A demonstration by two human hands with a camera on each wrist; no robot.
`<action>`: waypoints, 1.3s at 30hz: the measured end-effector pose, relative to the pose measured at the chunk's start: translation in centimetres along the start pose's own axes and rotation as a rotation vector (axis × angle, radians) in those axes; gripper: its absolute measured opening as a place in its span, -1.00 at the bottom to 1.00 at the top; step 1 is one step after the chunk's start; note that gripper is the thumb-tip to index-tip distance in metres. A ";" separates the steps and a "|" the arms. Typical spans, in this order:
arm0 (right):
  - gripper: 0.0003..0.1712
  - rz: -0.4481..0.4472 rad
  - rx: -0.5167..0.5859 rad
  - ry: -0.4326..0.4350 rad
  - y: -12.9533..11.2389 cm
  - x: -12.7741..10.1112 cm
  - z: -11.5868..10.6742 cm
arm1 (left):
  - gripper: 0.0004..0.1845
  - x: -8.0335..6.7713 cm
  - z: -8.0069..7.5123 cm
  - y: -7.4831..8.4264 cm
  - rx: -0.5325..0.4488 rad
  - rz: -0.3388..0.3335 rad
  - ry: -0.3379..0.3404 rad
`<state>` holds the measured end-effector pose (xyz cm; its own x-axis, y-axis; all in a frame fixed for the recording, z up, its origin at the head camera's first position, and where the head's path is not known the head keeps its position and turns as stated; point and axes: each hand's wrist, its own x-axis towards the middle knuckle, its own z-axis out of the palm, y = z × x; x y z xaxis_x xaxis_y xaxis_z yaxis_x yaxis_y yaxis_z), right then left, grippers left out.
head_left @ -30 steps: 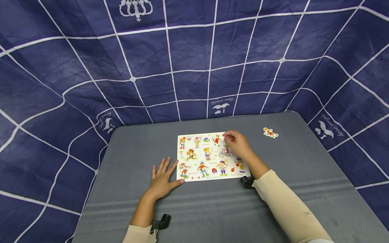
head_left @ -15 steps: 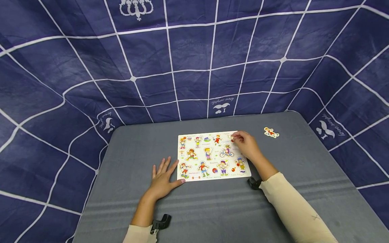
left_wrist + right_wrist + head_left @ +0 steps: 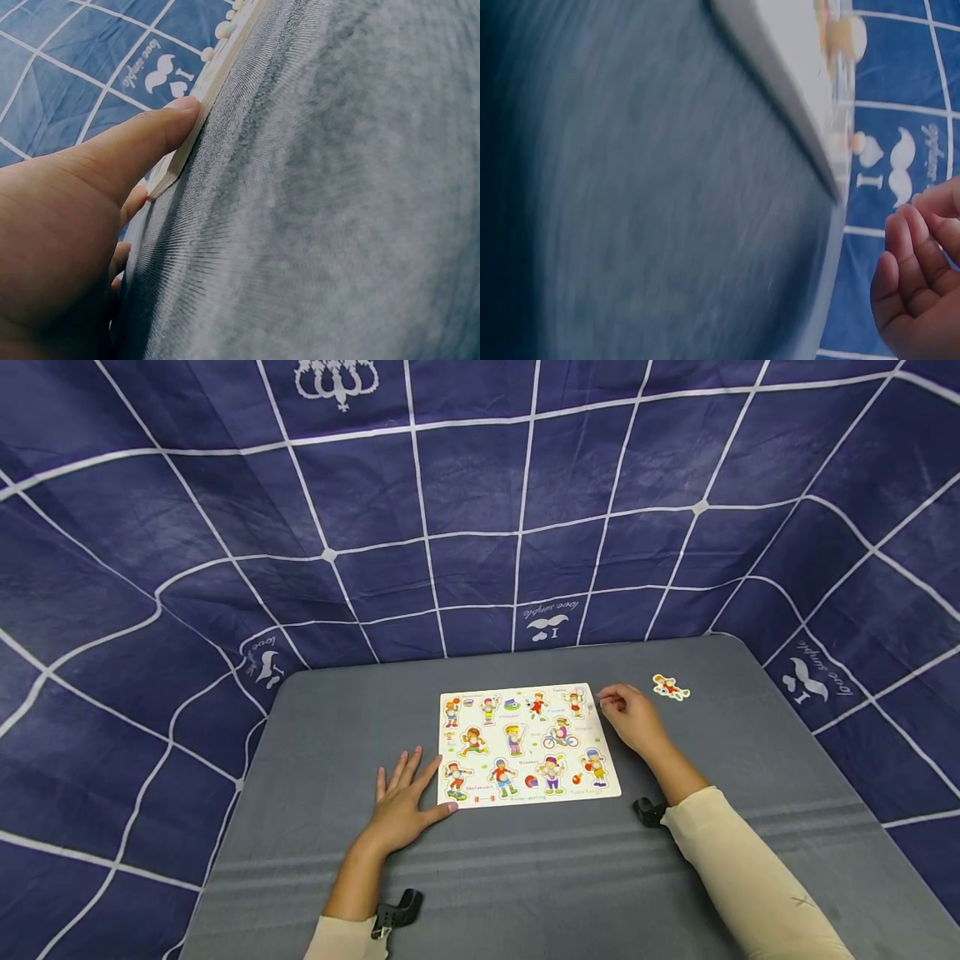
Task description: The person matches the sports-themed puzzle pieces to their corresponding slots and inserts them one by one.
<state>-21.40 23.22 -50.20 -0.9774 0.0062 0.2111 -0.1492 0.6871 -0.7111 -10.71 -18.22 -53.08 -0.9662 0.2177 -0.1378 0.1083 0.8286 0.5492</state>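
A white wooden knob puzzle board (image 3: 491, 785), printed with cartoon children playing sports, lies on the grey table. My left hand (image 3: 399, 810) spreads its fingers flat at the board's lower left corner; in the left wrist view its thumb (image 3: 142, 139) touches the board's edge. Off the board's upper right side hovers my right hand (image 3: 632, 718), fingers loosely bent. Between those fingers, in the right wrist view, I see nothing held. Farther right, a loose puzzle piece (image 3: 670, 687) shaped like a child in red lies on the table.
The grey cloth-covered table (image 3: 525, 877) reaches back to a blue curtain (image 3: 480, 485) with white grid lines, which also hangs at both sides. Small round wooden knobs (image 3: 847, 37) stick up from the board.
My right hand has moved right, from over the board's upper right to beyond its edge, uncovering the tennis and bicycle figures. The left hand has stayed in place.
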 end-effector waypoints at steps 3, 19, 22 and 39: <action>-0.79 -0.002 -0.017 0.012 0.7 0.1 -0.4 | -0.01 -0.1 -0.1 0.1 -0.004 0.006 0.009; -0.77 -0.029 -0.156 0.138 3.8 0.8 -3.2 | 0.01 0.0 -0.1 0.0 0.017 -0.011 -0.020; -0.72 0.018 -0.176 0.121 4.4 1.0 -3.7 | 0.01 0.0 -0.1 0.0 0.015 -0.015 -0.020; -0.61 0.141 -0.243 0.079 7.6 1.8 -6.6 | 0.01 0.1 0.0 0.1 0.023 -0.020 -0.025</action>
<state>-23.27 33.23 -50.79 -0.9698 0.1640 0.1803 0.0367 0.8295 -0.5573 -10.77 -18.17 -53.05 -0.9622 0.2137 -0.1689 0.0952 0.8447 0.5268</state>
